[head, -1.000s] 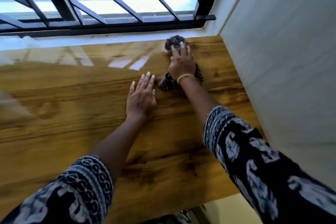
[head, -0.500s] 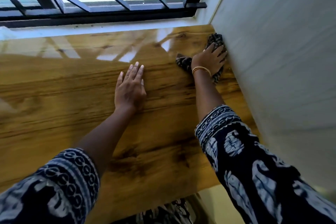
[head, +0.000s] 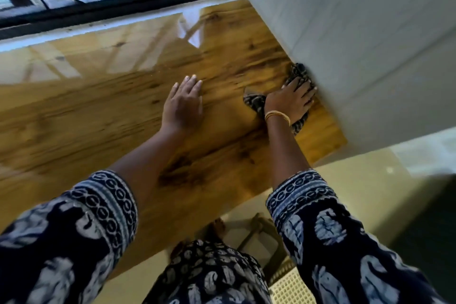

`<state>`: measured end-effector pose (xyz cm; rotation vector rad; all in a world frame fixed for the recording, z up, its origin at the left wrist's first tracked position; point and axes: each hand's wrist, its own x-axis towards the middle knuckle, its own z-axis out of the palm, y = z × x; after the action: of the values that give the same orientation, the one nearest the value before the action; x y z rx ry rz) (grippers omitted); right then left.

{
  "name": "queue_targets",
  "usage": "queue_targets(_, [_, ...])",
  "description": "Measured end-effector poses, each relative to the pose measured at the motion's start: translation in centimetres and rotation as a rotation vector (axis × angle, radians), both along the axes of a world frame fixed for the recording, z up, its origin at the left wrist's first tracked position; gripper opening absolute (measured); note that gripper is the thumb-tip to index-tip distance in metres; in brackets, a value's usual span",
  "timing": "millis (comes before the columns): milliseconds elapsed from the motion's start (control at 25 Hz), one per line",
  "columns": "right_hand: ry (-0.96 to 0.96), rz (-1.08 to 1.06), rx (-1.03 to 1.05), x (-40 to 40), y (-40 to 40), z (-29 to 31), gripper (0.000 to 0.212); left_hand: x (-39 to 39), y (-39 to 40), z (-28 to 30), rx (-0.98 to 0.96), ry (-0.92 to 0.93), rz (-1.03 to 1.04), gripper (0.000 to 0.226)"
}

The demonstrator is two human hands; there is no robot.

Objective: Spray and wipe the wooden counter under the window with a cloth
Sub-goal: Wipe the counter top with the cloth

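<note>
Right now the right hand (head: 290,101) presses flat on a dark patterned cloth (head: 254,103), fingers spread and fairly straight on top of it, not curled round it; cloth sits at the counter's right edge, bunched up vs. the grey-white side wall (head: 357,44), w/ its far end touching that wall and a corner sticking out to the left of the wrist. Gold bangles (head: 277,116) ring that wrist. Left hand (head: 183,103) lies palm-down on the bare wooden counter (head: 86,111), fingers straight & close together, holding nothing, near the cloth but apart from it, roughly mid-counter btw front and back edges. Counter is glossy, w/ window reflections along its back edge, esp. toward the back right corner. Black-framed window (head: 111,5) w/ slanted bars runs along the back edge. Both forearms come in from the front edge in dark blue sleeves (head: 320,229) w/ a white print. Below the front edge, pale floor (head: 370,180) and part of a stool (head: 283,284) w/ a mesh seat show, partly hidden by the clothing.
</note>
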<state>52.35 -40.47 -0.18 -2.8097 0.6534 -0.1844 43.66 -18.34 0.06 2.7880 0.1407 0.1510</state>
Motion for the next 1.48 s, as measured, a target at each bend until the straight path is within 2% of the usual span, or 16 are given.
queue_targets(160, [0.012,-0.116,0.009,-5.2,-3.5,0.0,0.053,-5.0,-3.6,-0.3,-0.026,-0.004,-0.169,0.048])
queue_targets(600, [0.047,-0.168,-0.051,-14.3,-7.6,1.0,0.056,-9.9,-3.7,-0.9,-0.015,-0.014,-0.217,0.049])
queue_targets(720, [0.229,-0.169,-0.066,-14.9,-7.8,3.2,0.049,-9.8,-3.7,-0.8,-0.022,-0.011,-0.202,0.048])
queue_targets(880, [0.383,-0.002,-0.044,-13.8,-8.1,7.5,0.036,-9.7,-3.7,-0.6,-0.010,-0.011,-0.205,0.048])
queue_targets(960, [0.452,0.101,0.094,-12.2,-8.4,8.9,0.028,-9.7,-3.6,-0.5,-0.009,-0.002,-0.208,0.048])
queue_targets(1040, [0.616,0.185,0.325,-10.5,-7.8,10.5,0.040,-9.7,-3.6,-0.4,-0.006,-0.002,-0.214,0.048])
queue_targets(1080, [0.700,0.215,0.425,-9.8,-7.3,11.3,0.059,-9.7,-3.6,-0.4,-0.008,-0.005,-0.215,0.048])
queue_targets(1160, [0.798,0.246,0.427,-8.0,-6.5,12.0,0.097,-9.7,-3.6,-0.3,-0.012,-0.005,-0.213,0.048])
queue_targets(1200, [0.841,0.280,0.364,-7.5,-5.8,12.3,0.098,-9.7,-3.6,-0.3,-0.012,-0.003,-0.212,0.048])
queue_targets(1240, [0.868,0.339,0.310,-7.4,-5.1,12.6,0.081,-9.7,-3.6,-0.4,-0.010,-0.002,-0.211,0.048])
queue_targets(1280, [0.869,0.388,0.273,-7.1,-4.4,12.5,0.066,-9.6,-3.6,-0.4,-0.008,-0.003,-0.209,0.048])
queue_targets(1360, [0.709,0.393,0.304,-6.6,-3.7,11.5,0.066,-9.5,-3.6,-0.4,-0.009,-0.005,-0.201,0.048])
queue_targets(1440, [0.409,0.248,0.459,-6.4,-3.6,9.4,0.068,-9.5,-3.7,-0.5,-0.010,-0.003,-0.191,0.047])
queue_targets(1480, [0.209,0.155,0.463,-6.7,-3.6,8.5,0.063,-9.4,-3.7,-0.5,-0.010,-0.005,-0.187,0.047])
